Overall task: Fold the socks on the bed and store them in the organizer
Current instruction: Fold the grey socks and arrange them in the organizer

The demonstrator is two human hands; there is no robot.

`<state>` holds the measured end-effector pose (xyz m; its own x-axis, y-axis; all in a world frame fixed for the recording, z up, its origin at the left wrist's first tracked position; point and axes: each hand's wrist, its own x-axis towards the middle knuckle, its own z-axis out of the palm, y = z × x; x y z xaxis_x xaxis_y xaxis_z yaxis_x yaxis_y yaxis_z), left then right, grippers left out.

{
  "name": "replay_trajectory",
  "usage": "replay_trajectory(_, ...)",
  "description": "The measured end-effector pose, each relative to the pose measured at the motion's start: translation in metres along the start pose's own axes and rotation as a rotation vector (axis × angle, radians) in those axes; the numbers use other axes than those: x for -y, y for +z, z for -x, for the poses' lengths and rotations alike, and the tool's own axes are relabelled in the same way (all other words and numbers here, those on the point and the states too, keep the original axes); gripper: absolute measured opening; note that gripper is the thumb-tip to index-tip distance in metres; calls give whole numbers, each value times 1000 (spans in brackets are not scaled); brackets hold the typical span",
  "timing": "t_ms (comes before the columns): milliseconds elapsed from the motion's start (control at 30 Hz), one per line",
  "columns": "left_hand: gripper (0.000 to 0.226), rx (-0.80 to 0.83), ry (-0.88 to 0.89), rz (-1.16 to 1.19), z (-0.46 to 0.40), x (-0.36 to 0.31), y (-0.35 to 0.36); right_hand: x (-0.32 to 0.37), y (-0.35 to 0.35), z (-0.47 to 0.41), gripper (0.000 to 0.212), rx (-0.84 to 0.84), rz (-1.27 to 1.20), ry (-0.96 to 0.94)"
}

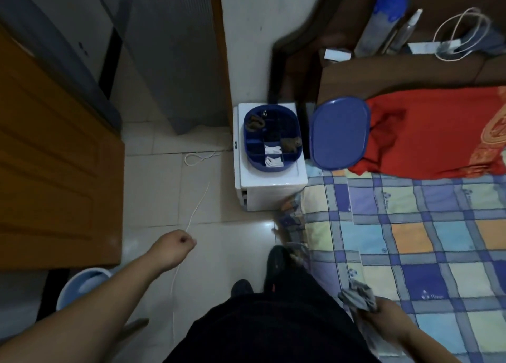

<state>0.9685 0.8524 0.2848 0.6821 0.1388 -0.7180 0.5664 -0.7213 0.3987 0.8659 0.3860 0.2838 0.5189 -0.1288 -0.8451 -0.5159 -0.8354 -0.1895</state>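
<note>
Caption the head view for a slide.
Right hand carries grey socks toward blue organizer; left hand fisted.

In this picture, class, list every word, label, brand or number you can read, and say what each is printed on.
No text can be read with certainty.
Bedsheet: small printed marks in several blue squares, too blurred to read.
White box under the blue organizer: a small dark mark on its side, too small to read.
Red cloth: an orange pattern, no legible words.

Both forearms are bare, no sleeves reaching the left hand (179, 244) or right hand (383, 312). Dark black clothing (273, 321) covers the torso and legs, with dark shoes (276, 261) below.
</note>
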Motion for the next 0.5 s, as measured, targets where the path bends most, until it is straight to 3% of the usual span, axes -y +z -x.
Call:
replay_trajectory(100,25,55,-9,-2,-25,-22,4,24,-27,-28,8,25,27,-19)
replay_trajectory(367,21,316,-145,-104,-52,-52,28,86,-137,-139,24,74,206,-80)
replay_trajectory(500,21,253,-235,-54,-81,-83,12,128,-202,-198,23,57,181,-109)
